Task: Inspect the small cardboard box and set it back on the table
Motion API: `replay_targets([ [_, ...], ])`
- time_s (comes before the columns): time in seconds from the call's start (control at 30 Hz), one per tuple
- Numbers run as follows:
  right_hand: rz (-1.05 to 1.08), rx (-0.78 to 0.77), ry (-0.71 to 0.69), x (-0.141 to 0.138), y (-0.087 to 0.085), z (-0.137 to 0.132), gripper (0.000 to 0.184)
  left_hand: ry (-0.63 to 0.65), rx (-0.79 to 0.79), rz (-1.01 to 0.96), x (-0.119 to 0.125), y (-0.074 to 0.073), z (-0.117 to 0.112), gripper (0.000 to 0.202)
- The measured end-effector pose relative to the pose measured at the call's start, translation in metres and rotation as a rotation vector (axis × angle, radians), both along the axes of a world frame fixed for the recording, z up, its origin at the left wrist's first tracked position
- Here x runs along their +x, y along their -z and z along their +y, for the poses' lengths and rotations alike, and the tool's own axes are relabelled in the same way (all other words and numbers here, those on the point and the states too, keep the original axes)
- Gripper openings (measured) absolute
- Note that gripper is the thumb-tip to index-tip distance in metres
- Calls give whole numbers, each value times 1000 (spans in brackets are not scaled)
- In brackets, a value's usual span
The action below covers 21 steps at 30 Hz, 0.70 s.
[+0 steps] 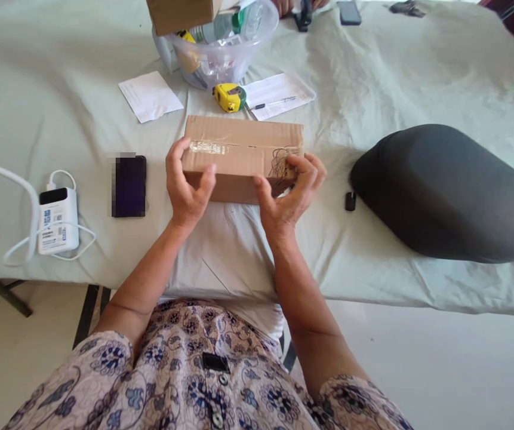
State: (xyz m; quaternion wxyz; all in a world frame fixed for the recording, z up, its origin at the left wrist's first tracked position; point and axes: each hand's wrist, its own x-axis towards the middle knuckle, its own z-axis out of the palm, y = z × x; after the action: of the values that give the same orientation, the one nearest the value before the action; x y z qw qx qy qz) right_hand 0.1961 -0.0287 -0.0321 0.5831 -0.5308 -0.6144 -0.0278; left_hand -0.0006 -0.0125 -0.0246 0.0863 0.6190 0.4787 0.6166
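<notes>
A flat brown cardboard box (243,149) with a strip of clear tape and a dark scribble on top lies on the pale green tablecloth (37,119), over a white sheet (225,251). My left hand (185,182) grips its near left corner, thumb on the front, fingers curled on top. At the near right corner my right hand (292,194) is curled around the box, fingertips on the scribbled area.
A dark phone (130,186) and a white power bank (58,220) with cables lie to the left. A black rounded cushion (449,191) sits right, a small black cap (350,201) beside it. Behind: yellow tape measure (229,97), papers, pen, clear plastic tub (221,48).
</notes>
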Motion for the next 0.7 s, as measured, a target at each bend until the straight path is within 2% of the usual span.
replay_targets([
  [0.1, -19, -17, -3, -5, 9, 4, 75, -66, 17, 90, 9, 7, -5, 83],
  [0.23, 45, -59, 9, -11, 7, 2, 64, -91, 18, 112, 13, 10, -7, 77],
  [0.3, 90, -22, 3, -10, 5, 1, 54, -83, 48, 108, 12, 10, -6, 74],
  [0.4, 182, 26, -71, -2, 8, 5, 42, -69, 67, 99, 8, 9, -3, 68],
  [0.53, 316, 15, -195, 13, 17, 16, 46, -52, 37, 86, -1, 6, 2, 67],
  [0.7, 278, -1, -275, 17, 27, 24, 45, -31, 46, 54, -12, 4, 9, 65],
])
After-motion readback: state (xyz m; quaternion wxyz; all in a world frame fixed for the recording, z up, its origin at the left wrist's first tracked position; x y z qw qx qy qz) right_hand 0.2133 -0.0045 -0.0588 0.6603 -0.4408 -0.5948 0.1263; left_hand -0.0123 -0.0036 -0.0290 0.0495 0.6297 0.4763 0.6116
